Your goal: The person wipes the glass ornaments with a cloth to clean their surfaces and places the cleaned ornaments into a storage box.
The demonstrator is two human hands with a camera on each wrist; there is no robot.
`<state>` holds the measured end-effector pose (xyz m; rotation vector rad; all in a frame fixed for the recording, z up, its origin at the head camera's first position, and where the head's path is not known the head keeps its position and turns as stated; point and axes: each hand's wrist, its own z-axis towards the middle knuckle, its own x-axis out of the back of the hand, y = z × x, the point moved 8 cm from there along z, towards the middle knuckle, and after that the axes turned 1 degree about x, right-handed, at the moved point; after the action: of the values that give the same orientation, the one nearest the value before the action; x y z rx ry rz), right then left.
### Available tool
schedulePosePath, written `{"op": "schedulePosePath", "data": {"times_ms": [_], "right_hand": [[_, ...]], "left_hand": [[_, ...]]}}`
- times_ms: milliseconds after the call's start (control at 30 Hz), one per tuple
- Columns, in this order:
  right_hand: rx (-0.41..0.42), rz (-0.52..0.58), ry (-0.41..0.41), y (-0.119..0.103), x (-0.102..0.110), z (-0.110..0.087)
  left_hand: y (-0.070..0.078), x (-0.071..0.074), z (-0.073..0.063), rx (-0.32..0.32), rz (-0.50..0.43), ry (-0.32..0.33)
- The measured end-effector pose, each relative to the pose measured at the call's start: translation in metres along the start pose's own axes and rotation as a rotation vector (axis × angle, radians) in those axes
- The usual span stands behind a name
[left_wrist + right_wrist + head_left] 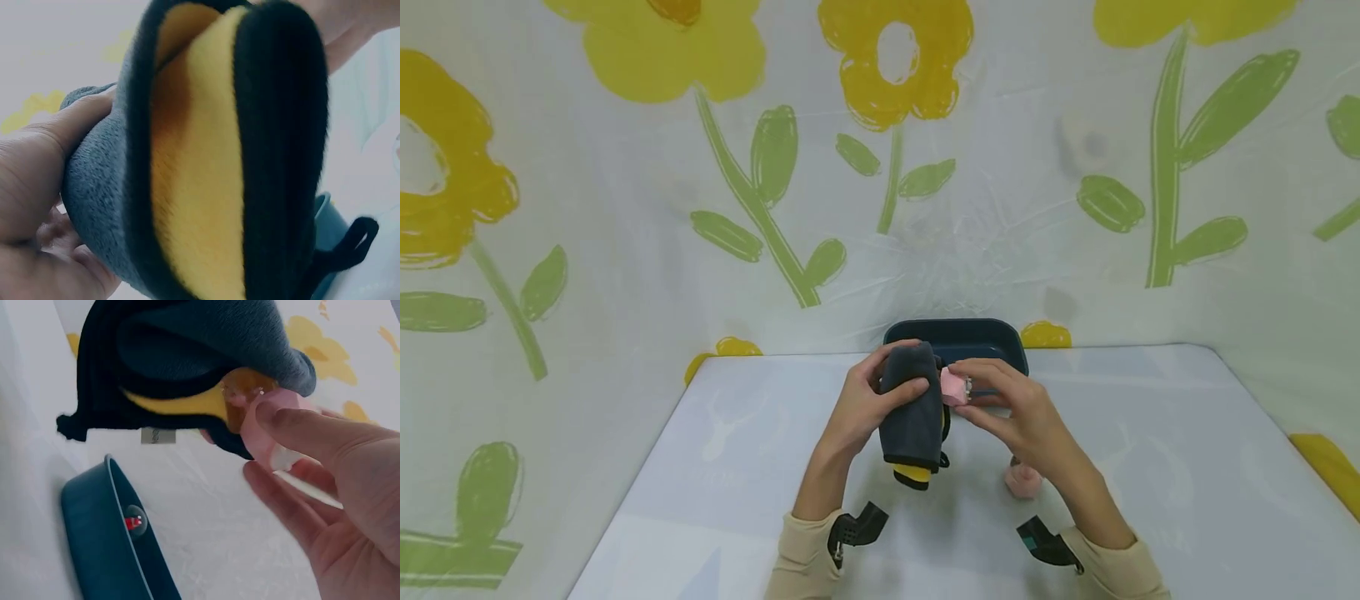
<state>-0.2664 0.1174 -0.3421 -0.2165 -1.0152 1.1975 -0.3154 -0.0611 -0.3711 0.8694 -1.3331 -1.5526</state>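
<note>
A folded plush cloth (912,417), grey outside and yellow inside with black edging, is gripped in my left hand (859,408), thumb across its front. Between the thumb and fingers of my right hand (1018,408) is a small faceted pink object (953,387) with a clear, whitish part on one end. In the right wrist view that pink object (275,415) sits right at the cloth's fold, where yellow lining shows. The left wrist view looks into the yellow layers (200,156) of the cloth. A second pink faceted object (1023,481) stands on the table below my right wrist.
Behind my hands, near the table's far edge, stands a dark teal tub (955,329). A clear round item (135,520) with something red in it shows inside the tub. The white table (722,467) meets a flower-print curtain (1000,208) at the back.
</note>
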Motion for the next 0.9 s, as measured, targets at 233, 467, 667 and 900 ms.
{"op": "schedulePosePath", "data": {"times_ms": [233, 467, 667, 900], "right_hand": [[0.095, -0.004, 0.030, -0.006, 0.004, 0.002], [0.057, -0.042, 0.025, -0.003, 0.004, 0.000], [-0.056, -0.138, 0.014, 0.004, 0.002, -0.002], [-0.151, -0.122, 0.006, 0.013, 0.000, -0.004]], "left_hand": [[-0.001, -0.001, 0.002, 0.013, -0.039, 0.004], [0.000, -0.001, 0.000, 0.004, -0.045, 0.002], [0.003, -0.005, 0.000, -0.022, -0.038, -0.013], [0.004, -0.007, 0.000, -0.032, 0.019, -0.001]]}}
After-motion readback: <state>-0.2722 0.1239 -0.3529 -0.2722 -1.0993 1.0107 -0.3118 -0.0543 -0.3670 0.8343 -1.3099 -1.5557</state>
